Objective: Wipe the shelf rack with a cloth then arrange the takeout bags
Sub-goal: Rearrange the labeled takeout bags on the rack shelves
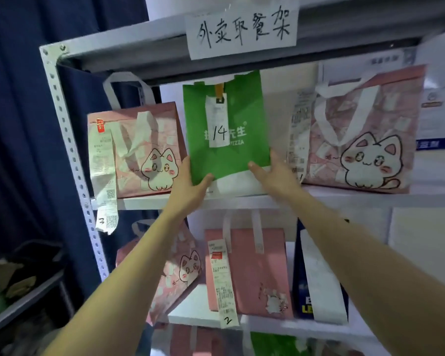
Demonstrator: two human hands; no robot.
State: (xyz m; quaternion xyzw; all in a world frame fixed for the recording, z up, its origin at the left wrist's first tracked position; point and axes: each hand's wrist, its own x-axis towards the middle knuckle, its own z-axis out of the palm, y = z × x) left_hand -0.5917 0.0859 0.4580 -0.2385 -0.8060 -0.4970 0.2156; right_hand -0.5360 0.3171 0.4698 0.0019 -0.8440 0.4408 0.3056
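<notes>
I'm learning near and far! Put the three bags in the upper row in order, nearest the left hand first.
1. Green pizza bag, middle: the left hand grips its bottom corner.
2. Smaller pink cat bag, left end, just beside the hand.
3. Bigger pink cat bag, right end, past the green pizza bag.

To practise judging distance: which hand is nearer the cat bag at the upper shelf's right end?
Right. The right hand grips the green bag at its right edge, just left of the cat bag; the left hand grips its left edge, farther away.
</notes>
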